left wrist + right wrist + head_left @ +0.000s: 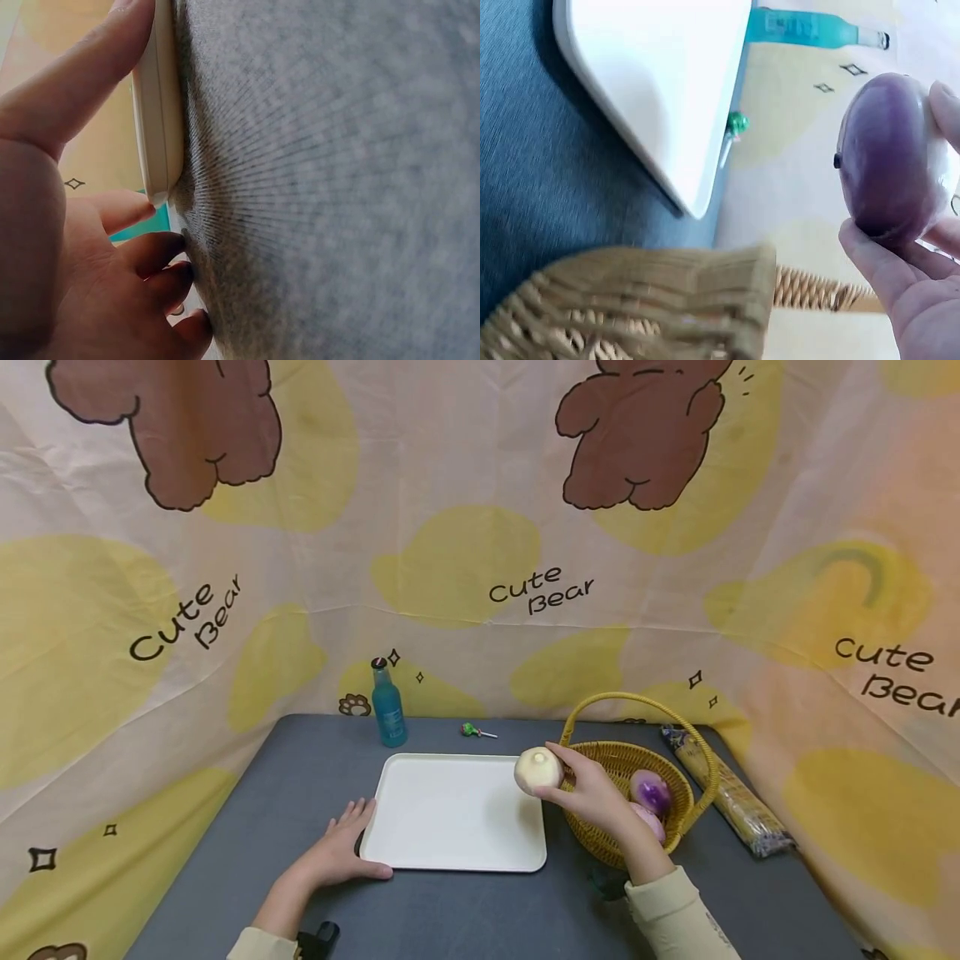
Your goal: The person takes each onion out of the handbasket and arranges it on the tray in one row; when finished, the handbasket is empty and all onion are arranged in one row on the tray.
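Note:
My right hand [592, 789] holds a round purple-and-white vegetable [538, 770] between thumb and fingers, above the right edge of the white tray [457, 810]. Its pale face with a small nub shows in the head view; in the right wrist view the vegetable [889, 157] shows a glossy purple side and a dark stub. My left hand [337, 852] rests at the tray's near left corner, fingers spread and thumb along the front edge. In the left wrist view its thumb touches the tray rim [157, 112] and the fingertips meet the table.
Beside the tray stands a wicker basket [581, 827] with a tall handle, holding a purple vegetable [651, 792] and a pinker one [648, 820]. Behind are a blue bottle [388, 706] and a green lollipop [471, 729]. A long clear packet [738, 802] lies at right.

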Available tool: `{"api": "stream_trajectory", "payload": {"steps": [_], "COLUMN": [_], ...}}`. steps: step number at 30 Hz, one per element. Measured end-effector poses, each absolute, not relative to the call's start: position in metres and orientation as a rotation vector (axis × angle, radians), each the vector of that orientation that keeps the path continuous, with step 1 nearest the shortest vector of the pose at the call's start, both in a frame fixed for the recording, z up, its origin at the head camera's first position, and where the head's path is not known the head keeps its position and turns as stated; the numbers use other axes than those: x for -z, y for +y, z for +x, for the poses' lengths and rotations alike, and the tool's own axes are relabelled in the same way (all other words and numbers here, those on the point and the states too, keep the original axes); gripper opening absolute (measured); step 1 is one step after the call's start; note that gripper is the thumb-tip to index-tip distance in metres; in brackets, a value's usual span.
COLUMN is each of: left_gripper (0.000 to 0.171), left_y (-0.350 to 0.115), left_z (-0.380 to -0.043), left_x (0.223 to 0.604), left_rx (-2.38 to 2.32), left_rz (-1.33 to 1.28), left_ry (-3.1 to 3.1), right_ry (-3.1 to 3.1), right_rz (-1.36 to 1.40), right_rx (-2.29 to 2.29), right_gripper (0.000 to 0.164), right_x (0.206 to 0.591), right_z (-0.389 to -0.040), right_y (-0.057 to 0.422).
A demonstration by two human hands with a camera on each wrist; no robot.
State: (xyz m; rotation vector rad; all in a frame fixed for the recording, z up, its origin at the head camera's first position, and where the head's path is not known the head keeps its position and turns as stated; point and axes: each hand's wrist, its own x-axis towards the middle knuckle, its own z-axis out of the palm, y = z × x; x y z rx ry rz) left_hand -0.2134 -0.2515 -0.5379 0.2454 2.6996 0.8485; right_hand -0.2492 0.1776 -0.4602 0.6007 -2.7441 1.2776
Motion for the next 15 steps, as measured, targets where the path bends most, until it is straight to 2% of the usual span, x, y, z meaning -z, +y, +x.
{"api": "stream_trajectory", "payload": {"steps": [15], "left_gripper": [0.13], "left_y": [-0.253], "left_z": [-0.215], "left_x": [0.54], "left_rx": [-0.85], "left_rz": [0.263], "left_ry": [2.69], "right_ry": [-2.693], "right_rz": [0.685], "right_rx": [-1.453], "right_gripper": [0.081], "right_x": [0.457], "right_z": [-0.258], "right_y": [0.147]}}
